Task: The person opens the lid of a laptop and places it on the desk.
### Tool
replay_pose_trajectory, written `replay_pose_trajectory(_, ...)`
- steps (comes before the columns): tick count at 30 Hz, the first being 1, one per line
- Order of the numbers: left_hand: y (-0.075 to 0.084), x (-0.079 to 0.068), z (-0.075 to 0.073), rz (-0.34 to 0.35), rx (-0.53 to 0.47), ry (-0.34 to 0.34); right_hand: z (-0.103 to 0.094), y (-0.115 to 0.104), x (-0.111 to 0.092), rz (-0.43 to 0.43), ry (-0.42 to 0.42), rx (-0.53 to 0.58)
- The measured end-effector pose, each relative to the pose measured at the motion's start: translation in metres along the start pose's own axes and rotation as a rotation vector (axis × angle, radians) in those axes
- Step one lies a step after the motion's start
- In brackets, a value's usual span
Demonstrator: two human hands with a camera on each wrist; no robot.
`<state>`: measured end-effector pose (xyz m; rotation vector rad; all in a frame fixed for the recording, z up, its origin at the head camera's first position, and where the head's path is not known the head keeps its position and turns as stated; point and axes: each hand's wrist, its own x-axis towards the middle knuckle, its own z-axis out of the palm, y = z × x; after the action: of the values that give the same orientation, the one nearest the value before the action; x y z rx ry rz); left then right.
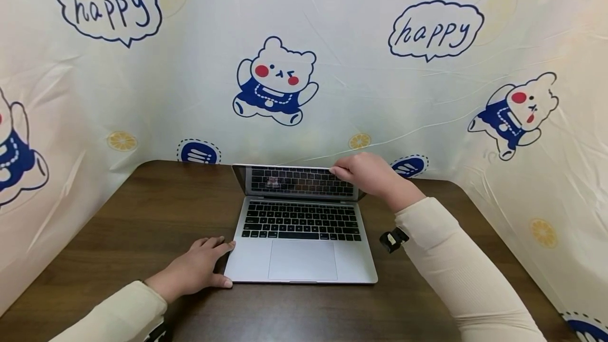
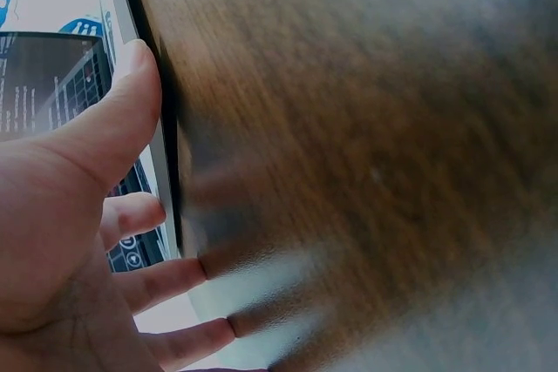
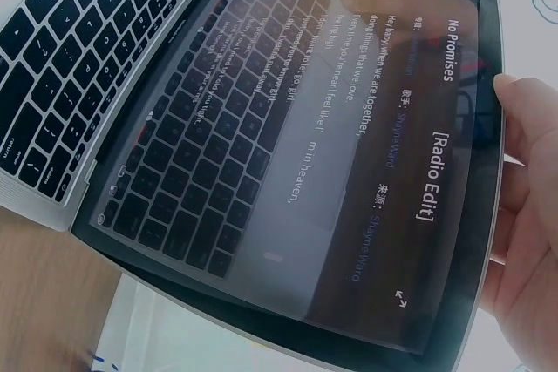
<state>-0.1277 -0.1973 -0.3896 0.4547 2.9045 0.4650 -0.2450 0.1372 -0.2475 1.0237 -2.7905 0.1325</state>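
A silver laptop (image 1: 249, 260) stands unfolded on the table, its black keyboard (image 1: 304, 221) facing me. The screen (image 1: 294, 179) is raised and reflects the keys; lines of text show on its display (image 3: 384, 172) in the right wrist view. My right hand (image 1: 370, 174) grips the screen's top edge near the right corner, thumb on the front and fingers behind. At the laptop's left side my left hand (image 1: 197, 268) touches the base with its fingers fairly straight and its thumb by the front corner. The left wrist view shows the left thumb (image 2: 131, 98) against the base's edge.
The dark wooden table (image 1: 157, 215) reaches out around the laptop. A pale curtain (image 1: 342, 67) with bear prints surrounds the table at the back and both sides. A small black device (image 1: 393, 239) is attached at the right wrist.
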Motion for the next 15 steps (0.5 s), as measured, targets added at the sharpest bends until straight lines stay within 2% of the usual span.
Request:
replay_pose_trajectory(9, 0.001, 0.0, 0.0, -0.013, 0.006, -0.01, -0.001, 0.002, 0.003, 0.026, -0.021, 0.008)
replay_pose_trajectory(15, -0.004, 0.002, 0.004, -0.018, 0.001, -0.005, -0.001, 0.012, 0.001, 0.07, -0.033, 0.038)
